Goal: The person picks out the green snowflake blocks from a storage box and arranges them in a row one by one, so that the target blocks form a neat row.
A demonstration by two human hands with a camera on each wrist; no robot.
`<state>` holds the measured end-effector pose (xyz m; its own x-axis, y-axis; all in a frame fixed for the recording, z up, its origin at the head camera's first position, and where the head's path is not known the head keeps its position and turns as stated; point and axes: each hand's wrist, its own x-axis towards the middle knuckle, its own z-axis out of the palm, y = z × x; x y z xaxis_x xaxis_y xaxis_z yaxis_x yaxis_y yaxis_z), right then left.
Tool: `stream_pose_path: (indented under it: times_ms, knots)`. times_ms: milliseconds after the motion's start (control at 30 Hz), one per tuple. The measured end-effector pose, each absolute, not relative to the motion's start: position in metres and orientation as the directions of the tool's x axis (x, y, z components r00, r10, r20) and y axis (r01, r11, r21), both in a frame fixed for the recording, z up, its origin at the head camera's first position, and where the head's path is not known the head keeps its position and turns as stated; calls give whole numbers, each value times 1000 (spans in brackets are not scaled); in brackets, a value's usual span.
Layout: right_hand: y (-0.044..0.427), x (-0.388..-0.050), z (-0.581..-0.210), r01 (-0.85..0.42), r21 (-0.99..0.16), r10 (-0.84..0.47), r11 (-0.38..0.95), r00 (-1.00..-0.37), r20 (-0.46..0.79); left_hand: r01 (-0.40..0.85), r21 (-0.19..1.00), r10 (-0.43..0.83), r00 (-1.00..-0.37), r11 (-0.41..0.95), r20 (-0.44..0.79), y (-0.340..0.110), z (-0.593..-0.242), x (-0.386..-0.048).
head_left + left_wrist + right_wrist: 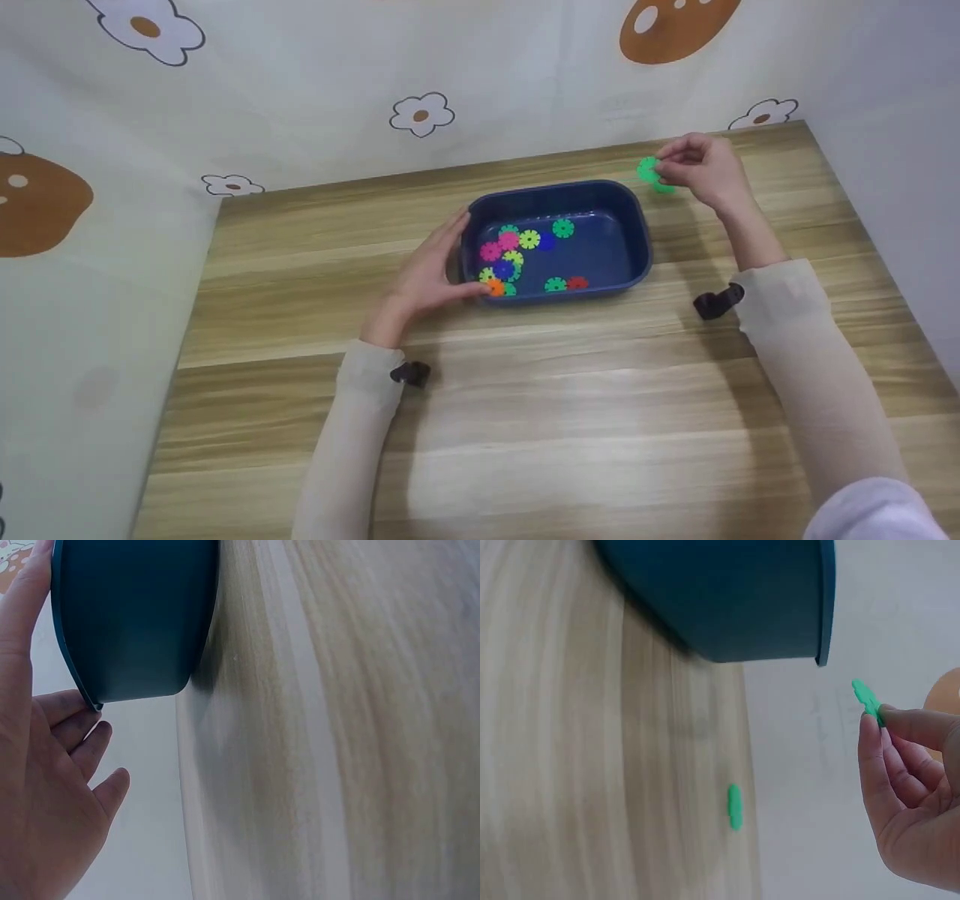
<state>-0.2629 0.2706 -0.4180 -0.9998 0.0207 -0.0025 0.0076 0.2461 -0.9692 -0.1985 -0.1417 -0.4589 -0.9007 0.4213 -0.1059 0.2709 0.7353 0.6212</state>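
Observation:
A dark blue plastic tub (555, 296) stands on the table, with several coloured snowflake discs lying mostly toward its left end. My left hand (431, 274) spreads its thumb and fairly straight fingers around the left end, touching the rim. In the left wrist view, fingertips meet the tub (135, 630) at its edge. Beyond the tub's right side, my right hand (709, 171) pinches a green snowflake disc (647, 170) between thumb and fingertip, raised above the table. The right wrist view shows that disc (867, 699) nearly edge-on. A second green disc (735, 807) lies below on the table.
The wood-grain table (525, 420) reaches back to a pale wall covering (315, 82) with flower and brown shapes. Another plain wall (892, 150) borders the right side. Black wrist mounts (718, 301) sit on both sleeves.

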Motion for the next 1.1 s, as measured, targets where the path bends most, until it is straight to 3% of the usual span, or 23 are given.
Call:
stream_pose_path:
  times_ms: [533, 900, 1100]
  knots:
    - [296, -264, -446, 91, -898, 89, 431, -994, -59, 280, 622, 426, -900, 731, -95, -142, -459, -200]
    - [306, -263, -461, 256, -902, 115, 348, -966, -230, 293, 612, 432, -897, 734, -89, -141, -460, -200]
    - [308, -262, -465, 272, -900, 126, 339, -962, -244, 304, 613, 439, -895, 729, -78, -142, -459, -200]
